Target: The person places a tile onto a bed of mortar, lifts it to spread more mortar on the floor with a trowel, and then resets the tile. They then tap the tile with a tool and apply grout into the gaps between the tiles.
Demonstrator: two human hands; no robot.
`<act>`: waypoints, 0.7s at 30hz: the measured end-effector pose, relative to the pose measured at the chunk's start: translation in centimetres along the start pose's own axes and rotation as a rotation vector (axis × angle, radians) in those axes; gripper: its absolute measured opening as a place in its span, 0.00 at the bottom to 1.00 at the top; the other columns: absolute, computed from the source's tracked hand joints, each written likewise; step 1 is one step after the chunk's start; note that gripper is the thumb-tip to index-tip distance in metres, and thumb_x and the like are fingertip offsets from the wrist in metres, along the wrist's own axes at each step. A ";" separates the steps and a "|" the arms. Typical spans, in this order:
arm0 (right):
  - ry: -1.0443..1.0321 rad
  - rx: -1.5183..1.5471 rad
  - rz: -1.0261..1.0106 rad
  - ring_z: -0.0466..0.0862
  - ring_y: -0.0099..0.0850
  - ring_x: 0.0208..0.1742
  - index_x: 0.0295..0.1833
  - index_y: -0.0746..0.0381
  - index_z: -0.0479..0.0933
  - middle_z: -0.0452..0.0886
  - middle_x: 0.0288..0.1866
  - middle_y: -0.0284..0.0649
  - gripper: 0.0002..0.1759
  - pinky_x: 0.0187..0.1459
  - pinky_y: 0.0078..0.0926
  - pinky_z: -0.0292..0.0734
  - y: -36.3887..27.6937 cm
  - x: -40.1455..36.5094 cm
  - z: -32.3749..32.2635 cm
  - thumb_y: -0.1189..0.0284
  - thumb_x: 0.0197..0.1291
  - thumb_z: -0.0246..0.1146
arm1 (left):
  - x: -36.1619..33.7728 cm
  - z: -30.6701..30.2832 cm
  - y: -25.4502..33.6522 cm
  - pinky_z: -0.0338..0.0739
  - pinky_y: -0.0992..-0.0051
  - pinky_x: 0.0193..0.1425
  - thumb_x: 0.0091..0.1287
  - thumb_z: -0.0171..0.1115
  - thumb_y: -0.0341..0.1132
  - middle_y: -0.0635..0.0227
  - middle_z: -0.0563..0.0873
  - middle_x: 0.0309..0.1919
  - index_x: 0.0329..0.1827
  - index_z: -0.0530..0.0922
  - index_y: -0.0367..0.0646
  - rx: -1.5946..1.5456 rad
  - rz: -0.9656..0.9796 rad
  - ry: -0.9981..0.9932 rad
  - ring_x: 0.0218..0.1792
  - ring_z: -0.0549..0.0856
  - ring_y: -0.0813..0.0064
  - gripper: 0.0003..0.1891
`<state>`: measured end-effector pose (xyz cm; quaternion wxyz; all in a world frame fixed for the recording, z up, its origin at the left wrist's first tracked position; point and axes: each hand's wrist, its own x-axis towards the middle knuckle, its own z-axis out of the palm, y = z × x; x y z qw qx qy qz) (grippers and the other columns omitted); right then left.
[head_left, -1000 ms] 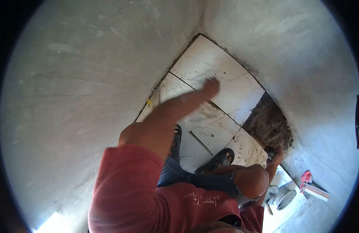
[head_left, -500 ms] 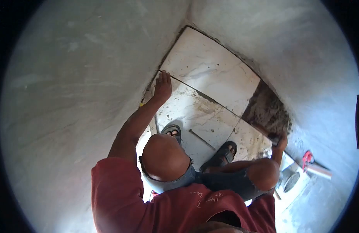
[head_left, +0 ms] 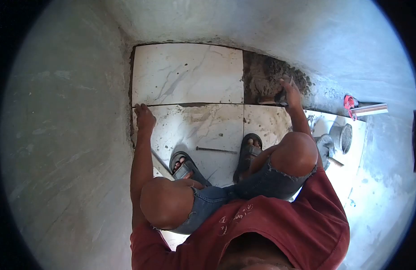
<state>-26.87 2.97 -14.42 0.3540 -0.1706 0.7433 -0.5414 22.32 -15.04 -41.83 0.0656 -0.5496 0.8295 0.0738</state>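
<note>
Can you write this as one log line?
left hand: on floor tile | right hand: holds tool at mortar patch | rod: on same tile

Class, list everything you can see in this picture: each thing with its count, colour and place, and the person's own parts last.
glossy marble-patterned floor tiles: at least four, white with grey veins, laid into the corner
rough mortar bed: one, dark brown, untiled gap right of the far tile
thin metal rod: one, dark, lying on a tile between the feet
round metal bucket: one, grey, on the tiles at right
red tool: one, by the right wall
plastered walls: grey, around the tiles
dark hand tool: one, at the mortar's edge
sandals: two, dark, on the feet
left hand: resting on a tile joint beside the wall
right hand: gripping the dark hand tool
</note>
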 end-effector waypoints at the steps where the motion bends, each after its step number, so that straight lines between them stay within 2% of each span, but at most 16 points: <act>1: -0.007 -0.009 0.000 0.74 0.26 0.25 0.51 0.62 0.70 0.71 0.25 0.34 0.17 0.29 0.24 0.70 0.1 -0.1 0.0 0.67 0.58 0.59 | 0.2 -1.2 0.0 0.70 0.60 0.61 0.51 0.56 0.22 0.30 0.57 0.60 0.56 0.59 0.22 -0.134 -0.018 -0.073 0.58 0.66 0.39 0.29; 2: -0.016 -0.019 0.001 0.74 0.26 0.25 0.53 0.63 0.69 0.71 0.25 0.33 0.19 0.28 0.24 0.70 0.3 -0.1 -0.2 0.67 0.58 0.59 | -0.2 -4.3 1.1 0.72 0.60 0.59 0.53 0.55 0.25 0.29 0.56 0.60 0.58 0.57 0.22 -0.194 -0.067 -0.124 0.58 0.66 0.38 0.29; 3: -0.011 -0.015 -0.001 0.74 0.26 0.25 0.53 0.63 0.69 0.71 0.25 0.33 0.19 0.28 0.24 0.70 0.5 -0.2 -0.5 0.67 0.58 0.59 | -0.2 -3.6 1.0 0.72 0.60 0.59 0.53 0.55 0.25 0.29 0.56 0.60 0.58 0.57 0.22 -0.192 -0.061 -0.122 0.58 0.66 0.38 0.29; 5: -0.020 0.058 0.009 0.74 0.25 0.26 0.58 0.63 0.67 0.71 0.25 0.33 0.23 0.29 0.23 0.70 0.7 -0.2 -1.1 0.66 0.59 0.58 | 0.2 -1.5 0.4 0.72 0.58 0.58 0.55 0.56 0.28 0.32 0.59 0.60 0.58 0.60 0.25 0.004 -0.009 -0.047 0.58 0.66 0.40 0.28; 6: -0.008 0.068 0.005 0.74 0.25 0.26 0.58 0.63 0.67 0.71 0.25 0.33 0.23 0.29 0.23 0.70 0.6 -0.4 -1.4 0.66 0.59 0.58 | 0.1 -3.4 1.2 0.72 0.58 0.58 0.55 0.56 0.28 0.32 0.59 0.60 0.58 0.60 0.25 0.009 0.005 -0.039 0.58 0.66 0.40 0.28; 9: 0.009 0.104 -0.001 0.74 0.26 0.26 0.59 0.64 0.66 0.71 0.25 0.33 0.23 0.29 0.24 0.70 0.6 -0.9 -2.2 0.67 0.59 0.58 | -0.7 -14.8 7.5 0.71 0.55 0.57 0.56 0.56 0.31 0.37 0.63 0.60 0.57 0.64 0.29 -0.091 0.092 -0.107 0.59 0.67 0.44 0.26; 11: -0.014 0.162 -0.011 0.75 0.27 0.25 0.59 0.66 0.65 0.72 0.25 0.35 0.26 0.30 0.24 0.71 1.0 -0.6 -3.1 0.66 0.57 0.60 | -0.3 -19.3 12.2 0.61 0.59 0.66 0.59 0.54 0.36 0.43 0.63 0.64 0.60 0.65 0.30 -0.220 0.461 -0.094 0.64 0.66 0.52 0.27; 12: -0.006 0.163 -0.008 0.75 0.27 0.25 0.59 0.66 0.65 0.72 0.25 0.35 0.26 0.30 0.24 0.71 1.2 -0.6 -3.5 0.66 0.57 0.60 | 0.0 -19.9 14.5 0.61 0.59 0.65 0.59 0.54 0.36 0.44 0.64 0.64 0.60 0.65 0.30 -0.216 0.601 -0.117 0.64 0.66 0.54 0.27; 15: 0.033 0.229 0.019 0.76 0.27 0.25 0.59 0.65 0.65 0.72 0.25 0.35 0.25 0.29 0.24 0.71 1.7 -0.3 -4.2 0.68 0.57 0.60 | 0.3 -20.5 21.4 0.61 0.58 0.66 0.58 0.57 0.39 0.46 0.65 0.63 0.60 0.65 0.29 -0.104 0.950 -0.165 0.65 0.66 0.55 0.29; 18: 0.083 0.256 0.016 0.77 0.28 0.26 0.59 0.64 0.65 0.73 0.26 0.36 0.25 0.28 0.24 0.71 2.5 -0.7 -5.0 0.69 0.57 0.60 | -0.3 -15.4 27.4 0.60 0.56 0.66 0.57 0.59 0.43 0.47 0.64 0.65 0.61 0.65 0.30 -0.098 1.018 -0.196 0.66 0.65 0.55 0.32; 20: 0.126 0.261 0.001 0.77 0.28 0.27 0.60 0.63 0.65 0.74 0.27 0.37 0.26 0.28 0.25 0.72 3.1 -1.0 -5.4 0.69 0.57 0.60 | -2.2 -12.8 31.1 0.57 0.53 0.67 0.55 0.59 0.45 0.49 0.60 0.67 0.63 0.63 0.31 -0.024 0.920 -0.267 0.67 0.63 0.55 0.35; 21: 0.101 0.308 0.006 0.78 0.29 0.26 0.61 0.63 0.64 0.75 0.28 0.37 0.27 0.32 0.26 0.74 3.7 -1.0 -5.9 0.69 0.57 0.60 | -1.9 -12.6 31.8 0.57 0.53 0.67 0.55 0.59 0.45 0.49 0.60 0.67 0.63 0.63 0.31 -0.016 0.936 -0.272 0.67 0.63 0.55 0.35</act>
